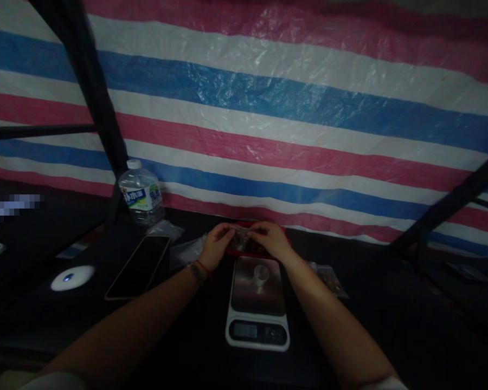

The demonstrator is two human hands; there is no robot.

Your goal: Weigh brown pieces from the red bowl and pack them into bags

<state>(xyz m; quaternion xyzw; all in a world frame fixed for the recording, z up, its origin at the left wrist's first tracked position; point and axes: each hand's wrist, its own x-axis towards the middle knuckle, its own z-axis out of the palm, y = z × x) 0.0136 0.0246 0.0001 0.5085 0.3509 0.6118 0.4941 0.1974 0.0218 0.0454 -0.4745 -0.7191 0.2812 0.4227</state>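
My left hand (218, 245) and my right hand (270, 238) pinch the top edge of a small clear plastic bag (239, 238) from both sides. Brown bits show in or behind the bag; which of the two I cannot tell. Below it is a red tray (254, 253), partly covered by my hands, with dark brown contents. Between my forearms stands a white kitchen scale (258, 338) with a metal plate. On that plate sits a small clear cup (261, 276). The scale's display is lit, its digits faint.
Left of my hands lie clear plastic bags (187, 252) and a large phone (140, 268). A clear plastic bottle (141, 195) stands behind them, and a white round device (72, 278) lies farther left. Right of my forearm is a filled clear bag (331, 280). Striped sheeting (268, 108) hangs behind the table.
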